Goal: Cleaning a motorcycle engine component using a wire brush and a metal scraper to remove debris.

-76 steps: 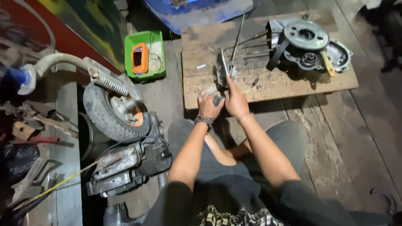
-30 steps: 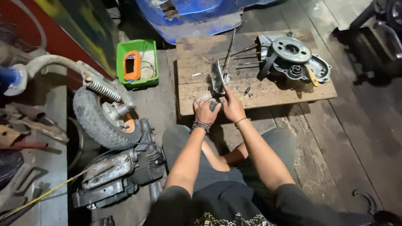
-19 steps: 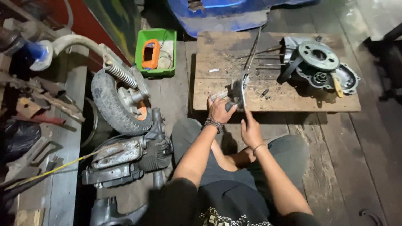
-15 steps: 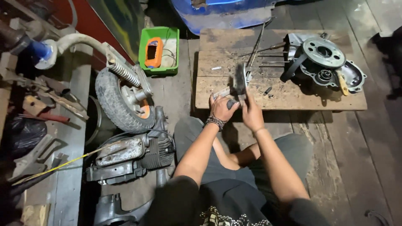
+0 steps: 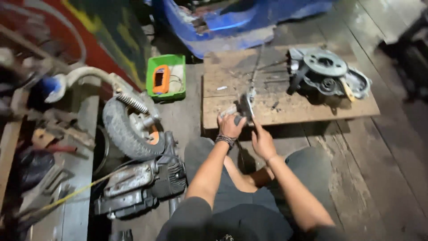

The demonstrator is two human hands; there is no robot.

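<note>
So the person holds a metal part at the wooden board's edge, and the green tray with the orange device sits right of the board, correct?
Not quite: in the head view the green tray with the orange device sits left of the wooden board. The left hand does hold the metal part there.

A green rectangular plastic tray (image 5: 166,76) sits on the floor just left of the wooden worktop (image 5: 285,111), near the small tyre (image 5: 122,129). Inside it, toward its left side, lies an orange handheld device (image 5: 160,78) with a dark, upright rectangular screen on its face; the screen looks unlit, and its detail is too blurred to tell. No labels or signs can be made out elsewhere.
</note>
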